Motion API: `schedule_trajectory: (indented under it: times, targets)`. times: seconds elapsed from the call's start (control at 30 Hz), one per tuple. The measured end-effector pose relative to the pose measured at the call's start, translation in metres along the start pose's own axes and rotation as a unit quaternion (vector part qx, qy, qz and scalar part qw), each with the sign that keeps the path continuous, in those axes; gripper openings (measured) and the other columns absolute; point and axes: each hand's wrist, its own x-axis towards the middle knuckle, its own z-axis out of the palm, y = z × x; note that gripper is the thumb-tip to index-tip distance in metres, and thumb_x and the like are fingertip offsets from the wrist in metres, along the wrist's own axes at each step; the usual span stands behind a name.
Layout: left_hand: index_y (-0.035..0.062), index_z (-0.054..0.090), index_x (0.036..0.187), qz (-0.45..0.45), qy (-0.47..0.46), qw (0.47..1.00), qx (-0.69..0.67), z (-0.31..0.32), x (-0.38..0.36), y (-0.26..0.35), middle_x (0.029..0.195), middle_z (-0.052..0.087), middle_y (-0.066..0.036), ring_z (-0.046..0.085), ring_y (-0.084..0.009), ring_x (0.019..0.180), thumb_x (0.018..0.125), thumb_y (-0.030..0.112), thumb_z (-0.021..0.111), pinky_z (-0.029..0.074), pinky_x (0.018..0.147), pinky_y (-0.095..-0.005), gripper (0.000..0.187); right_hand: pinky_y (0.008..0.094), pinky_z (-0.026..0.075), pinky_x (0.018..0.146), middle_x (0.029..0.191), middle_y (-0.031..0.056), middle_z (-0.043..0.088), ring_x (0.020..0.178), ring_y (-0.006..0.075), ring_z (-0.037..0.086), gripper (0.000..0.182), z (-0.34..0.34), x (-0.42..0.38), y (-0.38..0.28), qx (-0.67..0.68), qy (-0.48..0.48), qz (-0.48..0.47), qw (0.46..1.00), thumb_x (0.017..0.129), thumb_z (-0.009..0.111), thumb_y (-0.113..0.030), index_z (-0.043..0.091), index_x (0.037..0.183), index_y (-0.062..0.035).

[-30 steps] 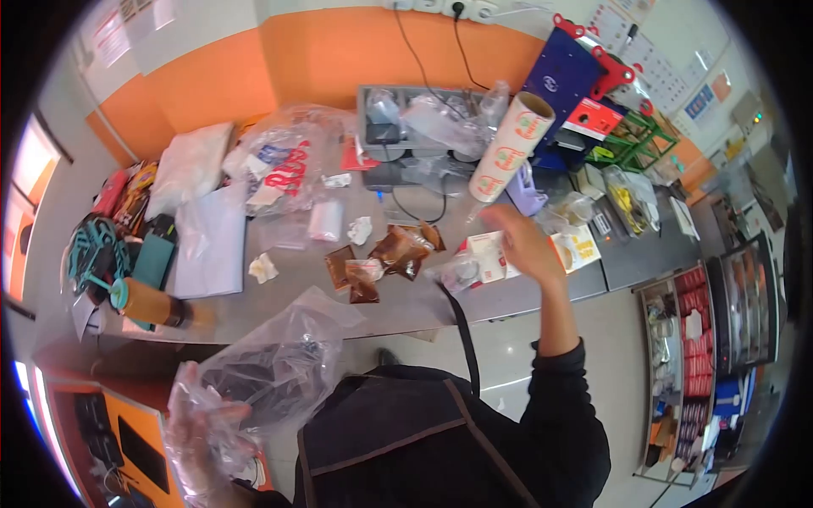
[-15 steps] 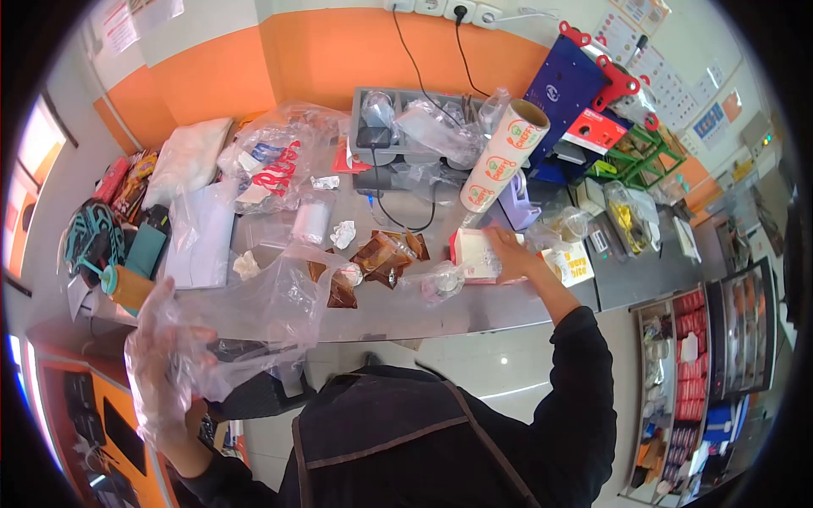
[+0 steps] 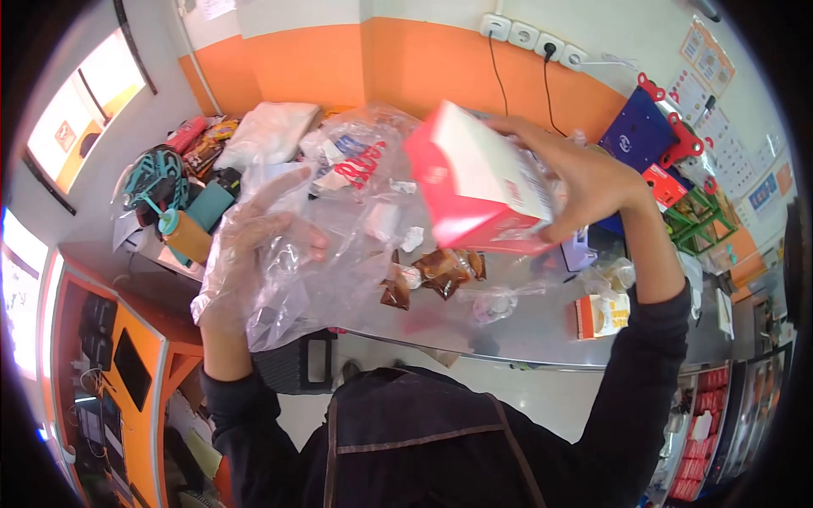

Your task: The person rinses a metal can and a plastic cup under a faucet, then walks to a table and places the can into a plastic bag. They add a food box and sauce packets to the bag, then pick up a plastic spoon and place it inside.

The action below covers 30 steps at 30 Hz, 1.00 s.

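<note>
Red-and-white carton (image 3: 478, 182) held aloft in the right hand (image 3: 584, 182), above the cluttered steel counter (image 3: 542, 334) and well clear of its surface. The fingers wrap the carton's far end from the right, closed firmly round it; its long axis runs tilted, the red end lower and toward the left, the white face turned up. The left hand (image 3: 254, 250), covered by a thin disposable glove, is spread fairly wide and grips a crumpled clear plastic bag (image 3: 326, 271), which hangs between the two hands, with its loose film reaching toward the carton's lower red corner. The carton thus lies to the right of and slightly above the bag; the right hand alone bears it, and the left hand is the nearer one to the bag. Whether the bag's mouth is open toward the carton cannot be told from this view. Counted: one carton in hand, one bag in hand, two hands, both the wearer's own. On the counter beneath lie several brown sauce sachets (image 3: 445, 271), bunched together so that no exact count is possible, and a single small orange-and-white box (image 3: 603, 315) further right near the counter's edge. A second, larger printed plastic bag (image 3: 356, 161) rests behind the held one, against the orange wall (image 3: 423, 59).
</note>
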Motion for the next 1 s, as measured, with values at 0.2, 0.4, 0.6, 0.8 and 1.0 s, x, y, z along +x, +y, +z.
schedule_trajectory:
  times: [0.2,0.4,0.6,0.8,1.0]
  targets:
    - [-0.0046,0.046,0.119,0.188,0.215,0.956,-0.073,-0.063,-0.022,-0.025,0.093,0.063,-0.014,0.062,-0.0197,0.084,0.083,0.013,0.051,0.050,0.075,-0.0293,0.040,0.0355,0.038,0.091,0.125,0.0157,0.041,0.117,0.0265,0.041,0.102,0.035,0.131,-0.082,0.105,0.003,-0.154,0.982,0.049,0.078,-0.021,0.024,0.133,-0.0030]
    - [-0.0045,0.057,0.102,0.207,0.280,0.909,-0.229,-0.163,-0.075,-0.083,0.097,0.063,-0.015,0.063,-0.0222,0.086,0.081,0.014,0.053,0.052,0.077,-0.0347,0.028,0.0337,0.030,0.099,0.126,0.0253,0.036,0.119,0.0302,0.038,0.106,0.191,0.233,-0.121,0.292,0.074,-0.247,0.921,0.050,0.081,-0.024,0.018,0.130,0.0068]
    - [-0.0114,0.039,0.124,0.118,0.215,0.947,-0.209,-0.218,-0.107,-0.123,0.072,0.058,-0.011,0.055,-0.0188,0.060,0.073,0.011,0.053,0.044,0.060,-0.0265,0.057,0.0346,0.029,0.101,0.126,0.0251,0.035,0.121,0.0322,0.035,0.111,0.313,0.256,-0.088,0.279,-0.051,-0.181,0.942,0.048,0.082,-0.025,0.016,0.131,0.0061]
    - [-0.0121,0.044,0.120,0.000,0.016,0.992,-0.129,-0.211,-0.085,-0.111,0.063,0.058,-0.012,0.055,-0.0205,0.055,0.070,0.005,0.053,0.045,0.055,-0.0280,0.054,0.0337,0.031,0.100,0.126,0.0255,0.034,0.119,0.0339,0.038,0.111,0.301,0.244,-0.048,0.230,-0.199,-0.146,0.942,0.046,0.080,-0.027,0.017,0.132,0.0057]
    - [0.0062,0.051,0.121,0.184,-0.392,0.861,0.266,-0.144,-0.057,-0.061,0.076,0.065,-0.006,0.059,-0.0212,0.081,0.083,0.009,0.049,0.044,0.076,-0.0296,0.038,0.0342,0.033,0.099,0.128,0.0236,0.036,0.120,0.0337,0.037,0.109,0.289,0.247,-0.033,0.203,-0.298,-0.099,0.928,0.044,0.079,-0.026,0.022,0.133,0.0013]
